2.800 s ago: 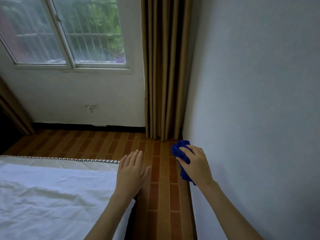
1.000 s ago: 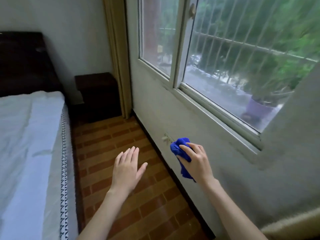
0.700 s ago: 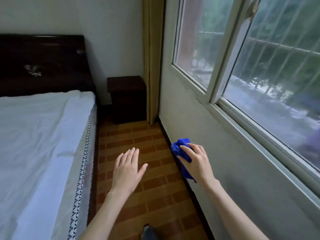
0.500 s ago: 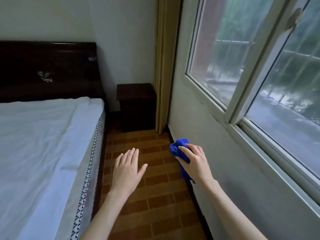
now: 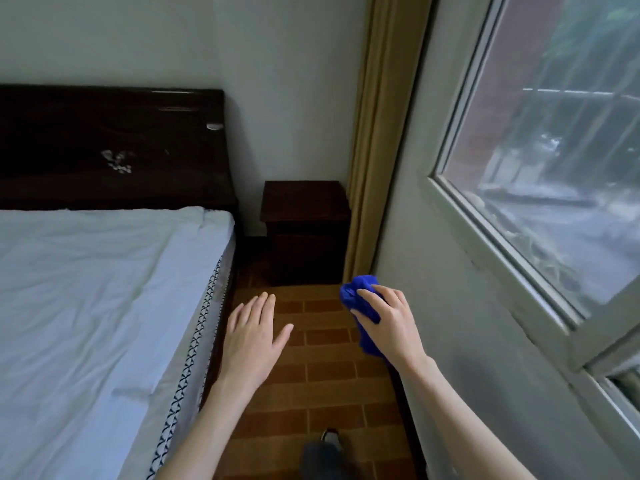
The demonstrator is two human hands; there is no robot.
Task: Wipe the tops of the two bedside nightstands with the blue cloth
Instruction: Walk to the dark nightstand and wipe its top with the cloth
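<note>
The right hand [image 5: 389, 325] is closed round the blue cloth [image 5: 360, 299], bunched into a wad w/ a tail hanging below the palm; the left hand [image 5: 251, 336] is open, flat, fingers together, holding nothing, hovering over the tiled floor [image 5: 329, 382]. The dark nightstand [image 5: 304, 202] stands ahead in the corner, between the bed [image 5: 97, 289] & the curtain [image 5: 377, 133], well apart from both hands; its top looks bare, tho it's dim there & small things could be missed. Only this one nightstand is in view; the 2nd is out of shot, presumably the far side of the bed.

Risks, as I judge them:
- cloth is wadded, so a swipe would touch w/ a small patch only & leave streaks or unwiped corners; opening it flat first fixes that;
- the curtain hangs just beside the nightstand's right edge; a wide stroke could snag or drag the fabric, or the loose tail could catch on it;
- aisle between the bed & the wall under the window [image 5: 554, 168] is narrow; a foot [image 5: 329, 441] shows at the bottom edge, & a quick step could clip the bed frame;
- dark wood in poor light hides dust, so missed areas are easy, esp. the back edge by the wall;
- forgetting the other nightstand leaves the job half done.
</note>
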